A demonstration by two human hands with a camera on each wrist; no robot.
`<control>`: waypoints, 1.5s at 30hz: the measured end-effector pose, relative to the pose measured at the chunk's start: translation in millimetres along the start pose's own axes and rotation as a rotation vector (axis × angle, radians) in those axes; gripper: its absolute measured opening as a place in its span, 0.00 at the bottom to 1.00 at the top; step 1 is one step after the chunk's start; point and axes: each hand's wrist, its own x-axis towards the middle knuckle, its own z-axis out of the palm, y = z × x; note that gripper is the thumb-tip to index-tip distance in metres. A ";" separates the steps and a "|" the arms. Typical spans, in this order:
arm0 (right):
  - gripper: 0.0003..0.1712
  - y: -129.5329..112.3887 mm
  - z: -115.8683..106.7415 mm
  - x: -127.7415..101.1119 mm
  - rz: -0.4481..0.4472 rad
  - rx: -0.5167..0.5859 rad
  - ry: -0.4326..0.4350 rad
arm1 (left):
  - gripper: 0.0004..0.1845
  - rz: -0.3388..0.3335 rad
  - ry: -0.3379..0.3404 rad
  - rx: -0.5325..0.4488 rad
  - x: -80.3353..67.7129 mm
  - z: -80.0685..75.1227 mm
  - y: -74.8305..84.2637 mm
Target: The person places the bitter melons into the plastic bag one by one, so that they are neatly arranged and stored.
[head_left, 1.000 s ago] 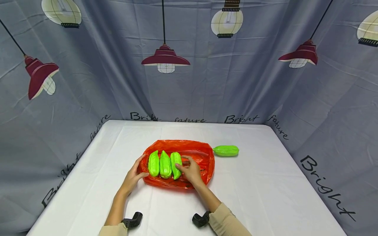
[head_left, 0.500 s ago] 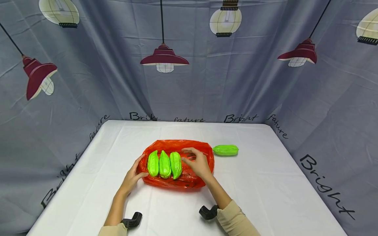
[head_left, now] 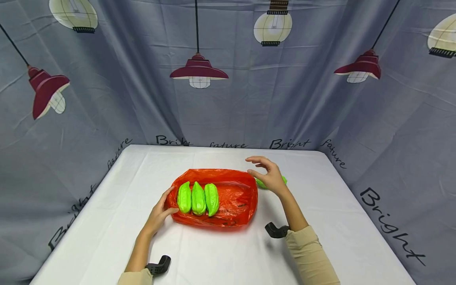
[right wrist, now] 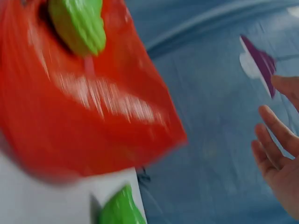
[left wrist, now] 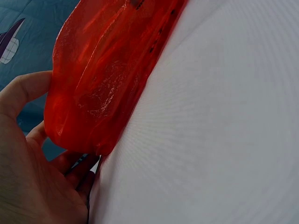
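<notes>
A red plastic bag (head_left: 231,200) lies flat mid-table with three green gourds (head_left: 198,198) side by side on its left half. My left hand (head_left: 167,204) holds the bag's left end, thumb above and fingers (left wrist: 77,172) tucked under the bag (left wrist: 103,84). My right hand (head_left: 258,167) hovers with spread fingers just past the bag's far right corner, over a fourth green gourd (head_left: 283,180) that lies on the cloth, mostly hidden behind it. The blurred right wrist view shows the bag (right wrist: 84,102), that gourd (right wrist: 119,210) and my straight fingers (right wrist: 275,154) holding nothing.
The table carries a white cloth (head_left: 320,221), with a grey lamp-print curtain (head_left: 228,99) closing it in at the back and both sides. Black wrist mounts (head_left: 160,265) sit on both forearms near the front edge.
My right hand has lifted off the bag beside the third gourd and moved right and away, to above the loose gourd. The left hand and the three gourds have stayed put.
</notes>
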 end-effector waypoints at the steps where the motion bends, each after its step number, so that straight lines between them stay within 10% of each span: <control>1: 0.20 3.2 -6.8 0.9 0.005 -0.011 -0.005 | 0.38 0.001 0.000 -0.002 0.3 -0.2 0.1; 22: 0.20 115.4 -88.0 0.9 0.238 -0.175 -0.302 | 0.39 -0.008 0.018 0.013 5.6 1.2 -42.2; 36: 0.19 158.0 -90.7 -11.8 0.470 -0.022 -0.501 | 0.39 -0.008 0.017 0.002 4.7 2.3 -39.8; 45: 0.17 170.8 -88.3 -19.8 0.433 -0.045 -0.537 | 0.39 -0.002 0.017 -0.007 5.7 2.5 -39.5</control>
